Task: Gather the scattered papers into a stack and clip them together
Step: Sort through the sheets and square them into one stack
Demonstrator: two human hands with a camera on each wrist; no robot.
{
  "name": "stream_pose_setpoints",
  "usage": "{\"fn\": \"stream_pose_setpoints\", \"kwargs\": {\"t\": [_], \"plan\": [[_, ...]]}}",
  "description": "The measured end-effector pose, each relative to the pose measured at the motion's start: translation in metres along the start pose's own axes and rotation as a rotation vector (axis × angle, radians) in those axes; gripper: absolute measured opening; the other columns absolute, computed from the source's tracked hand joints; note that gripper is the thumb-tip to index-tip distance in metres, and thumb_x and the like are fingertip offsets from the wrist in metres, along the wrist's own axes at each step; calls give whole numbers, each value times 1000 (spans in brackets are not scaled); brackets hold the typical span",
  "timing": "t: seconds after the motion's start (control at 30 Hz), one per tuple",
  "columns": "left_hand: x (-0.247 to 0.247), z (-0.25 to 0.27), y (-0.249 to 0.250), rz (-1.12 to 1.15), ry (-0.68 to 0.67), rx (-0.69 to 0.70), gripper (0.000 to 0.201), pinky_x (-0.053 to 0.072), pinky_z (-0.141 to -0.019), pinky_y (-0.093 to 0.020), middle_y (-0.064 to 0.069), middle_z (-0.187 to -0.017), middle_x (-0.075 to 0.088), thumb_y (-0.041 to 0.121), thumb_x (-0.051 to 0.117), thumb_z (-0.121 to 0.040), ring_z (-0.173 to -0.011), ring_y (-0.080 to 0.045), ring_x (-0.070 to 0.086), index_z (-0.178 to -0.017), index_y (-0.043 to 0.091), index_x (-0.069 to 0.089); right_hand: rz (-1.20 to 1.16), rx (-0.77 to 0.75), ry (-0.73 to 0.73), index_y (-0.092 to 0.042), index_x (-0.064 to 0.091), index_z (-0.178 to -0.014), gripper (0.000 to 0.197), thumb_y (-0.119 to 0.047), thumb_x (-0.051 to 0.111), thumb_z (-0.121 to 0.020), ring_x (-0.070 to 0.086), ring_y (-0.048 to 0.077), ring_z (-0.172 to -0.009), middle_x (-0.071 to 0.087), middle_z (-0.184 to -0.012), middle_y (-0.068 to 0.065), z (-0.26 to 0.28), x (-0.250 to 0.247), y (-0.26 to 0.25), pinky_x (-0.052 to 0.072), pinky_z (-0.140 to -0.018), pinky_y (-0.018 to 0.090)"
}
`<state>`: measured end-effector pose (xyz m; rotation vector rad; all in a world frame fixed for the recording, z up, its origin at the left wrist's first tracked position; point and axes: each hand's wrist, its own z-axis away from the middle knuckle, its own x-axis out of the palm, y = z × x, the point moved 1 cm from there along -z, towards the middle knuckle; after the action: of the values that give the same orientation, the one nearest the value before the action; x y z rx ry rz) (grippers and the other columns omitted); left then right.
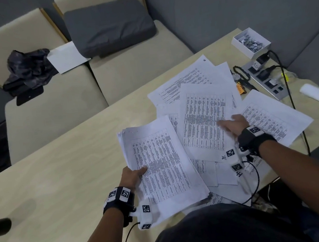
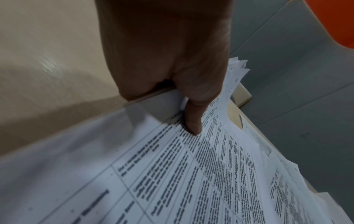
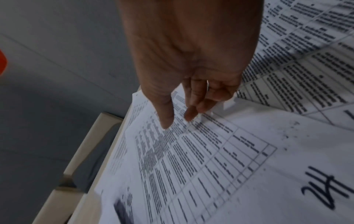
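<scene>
From the head camera, the left hand (image 1: 132, 175) is gripping a thick stack of printed sheets (image 1: 161, 167) by its left edge, thumb lying on the top page, the stack lifted off the beige table (image 1: 60, 173). Right of that stack, the right hand (image 1: 233, 124) is reaching with fingers extended onto a loose table-printed sheet (image 1: 202, 115) among the scattered papers. Beyond those papers a white box of clips (image 1: 250, 42) is sitting beside a power strip (image 1: 264, 79). On the left wrist camera, the thumb (image 2: 193, 119) is pressing down on the stack's top page (image 2: 191, 174). On the right wrist camera, the right-hand fingertips (image 3: 189, 116) are touching the loose sheet (image 3: 191, 159), fingers relaxed, gripping nothing.
</scene>
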<state>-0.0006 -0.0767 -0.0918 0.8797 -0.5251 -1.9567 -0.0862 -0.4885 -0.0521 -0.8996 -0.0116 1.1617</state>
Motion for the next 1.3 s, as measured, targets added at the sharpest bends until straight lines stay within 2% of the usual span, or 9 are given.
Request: {"fn": "stream_pose_setpoints", "kwargs": {"t": [0.03, 0.07, 0.13, 0.2, 0.4, 0.57, 0.8, 1.0, 1.3], "plan": [[0, 0, 0, -3, -3, -5, 49, 29, -49, -26, -5, -50, 39, 18, 82, -75, -41, -13, 31, -53, 14, 38, 47, -20, -28, -15, 63, -99, 101, -78, 81, -23, 56, 19, -77, 59, -82, 5, 1, 4, -2, 47, -85, 37], [0, 0, 0, -6, -5, -7, 49, 29, -51, -27, -6, -53, 39, 19, 83, -74, -43, -14, 31, -54, 14, 38, 96, -27, -47, -15, 64, -95, 92, -77, 82, -29, 59, 23, -86, 61, -91, 9, 7, 7, -7, 46, -91, 38], [0, 1, 2, -10, -2, -11, 48, 29, -51, -28, -8, -55, 40, 20, 83, -74, -45, -14, 32, -56, 13, 39, 283, 6, 42, -11, 52, -127, 85, -56, 83, -62, 47, 38, -124, 44, -136, 19, 13, 12, -12, 42, -102, 48], [0, 3, 4, -19, 5, -14, 47, 29, -48, -26, -6, -52, 42, 19, 82, -75, -41, -14, 33, -54, 12, 41, 446, 20, 172, -10, 35, -138, 89, -46, 81, -70, 28, 43, -136, 25, -146, 20, 16, 15, -16, 37, -104, 54], [1, 10, 12, -36, 14, -4, 49, 29, -42, -21, -4, -46, 43, 18, 81, -77, -33, -13, 34, -49, 10, 41, 234, -155, 116, -8, 28, -144, 101, -21, 90, -65, 48, 40, -125, 40, -143, 20, 10, 29, -10, 46, -99, 45], [0, 15, 16, -25, 5, 7, 47, 30, -41, -21, -4, -47, 42, 15, 80, -77, -38, -14, 34, -52, 11, 41, 116, -258, 6, -2, 62, -116, 49, -25, 81, -77, 63, 29, -105, 68, -114, 13, 20, 32, -5, 48, -88, 33], [-14, 19, 21, -42, 42, 55, 32, 34, -38, -21, -5, -40, 47, 9, 77, -80, -31, -14, 40, -59, 3, 54, 198, -289, 134, -1, 62, -86, 24, -18, 79, -79, 67, 33, -91, 64, -84, 15, 32, -10, -10, 45, -72, 29], [-38, 14, 20, -24, 93, 42, 27, 40, -42, -23, -5, -41, 51, 6, 78, -78, -35, -18, 47, -63, 1, 57, 22, -456, 273, -2, 69, -108, 34, -14, 79, -78, 69, 28, -95, 71, -102, 14, 58, -75, -43, 55, -85, 39], [-23, 20, 22, -15, 20, 34, 27, 40, -46, -25, -7, -45, 50, 6, 78, -78, -40, -18, 45, -63, 3, 56, -347, -676, 327, -8, 57, -118, 58, -35, 83, -73, 62, 10, -108, 63, -117, -2, 116, -110, -112, 50, -94, 27]]}}
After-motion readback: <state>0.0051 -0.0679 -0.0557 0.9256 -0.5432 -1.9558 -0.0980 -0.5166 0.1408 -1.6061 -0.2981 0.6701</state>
